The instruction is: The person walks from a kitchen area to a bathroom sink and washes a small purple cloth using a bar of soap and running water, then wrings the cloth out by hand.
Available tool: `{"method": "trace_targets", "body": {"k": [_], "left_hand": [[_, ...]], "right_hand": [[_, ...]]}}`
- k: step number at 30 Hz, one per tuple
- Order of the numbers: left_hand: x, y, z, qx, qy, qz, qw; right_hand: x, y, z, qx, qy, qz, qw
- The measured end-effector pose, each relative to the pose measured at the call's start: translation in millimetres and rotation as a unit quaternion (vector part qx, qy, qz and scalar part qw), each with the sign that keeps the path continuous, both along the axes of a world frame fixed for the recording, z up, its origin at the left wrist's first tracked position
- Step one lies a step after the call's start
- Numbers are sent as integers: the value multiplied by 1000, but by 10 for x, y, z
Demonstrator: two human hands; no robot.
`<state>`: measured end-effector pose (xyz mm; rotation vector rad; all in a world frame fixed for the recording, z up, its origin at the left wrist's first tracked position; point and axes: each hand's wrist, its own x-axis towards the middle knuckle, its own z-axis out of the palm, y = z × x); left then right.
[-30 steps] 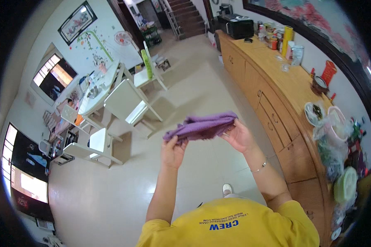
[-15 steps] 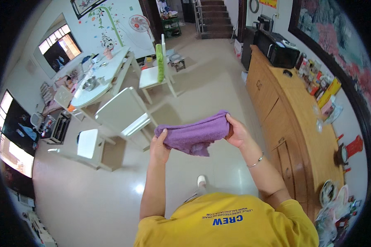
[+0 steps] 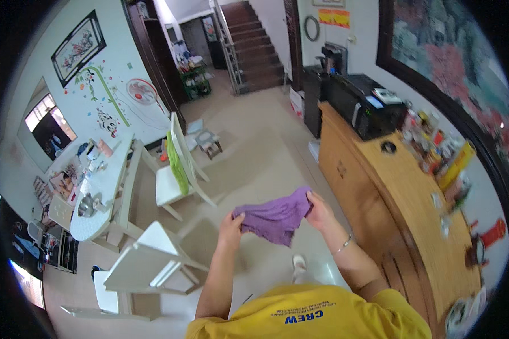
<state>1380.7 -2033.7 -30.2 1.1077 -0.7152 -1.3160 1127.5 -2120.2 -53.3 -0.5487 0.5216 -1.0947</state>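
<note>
A purple cloth (image 3: 274,217) hangs between my two hands, in front of my body and above the floor. My left hand (image 3: 231,230) is closed on its left end, the thumb pressed on top. At the upper right corner my right hand (image 3: 318,210) pinches the same cloth. The top edge droops slightly, and the lower part falls in loose folds to an uneven edge.
To the right runs a long wooden cabinet (image 3: 373,175) with a black microwave (image 3: 359,107) and jars on it. White chairs (image 3: 144,265) and a long white table (image 3: 110,175) stand at left. A small stool (image 3: 208,141) and stairs (image 3: 253,48) are farther ahead.
My view has tilted up, showing more of the stairs and far wall. The cloth sits lower in view, and my hands are closer together, so it hangs slacker. Both hands still hold it.
</note>
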Motion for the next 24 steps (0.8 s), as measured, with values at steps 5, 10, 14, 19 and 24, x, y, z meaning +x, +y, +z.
{"method": "trace_targets", "body": {"k": [5, 10, 14, 19, 24], "left_hand": [[410, -1225, 322, -67, 19, 95, 993], [842, -2121, 785, -249, 90, 136, 955], [1282, -3049, 235, -17, 236, 28, 971], [1617, -4393, 0, 17, 157, 0, 987], [2031, -5417, 219, 55, -1, 19, 998]], "right_hand": [[407, -1528, 441, -54, -29, 50, 997], [912, -2706, 961, -67, -151, 131, 978], [1376, -3546, 677, -35, -89, 146, 985], [1792, -4592, 335, 20, -16, 153, 988], [1986, -5623, 585, -30, 54, 67, 996]]}}
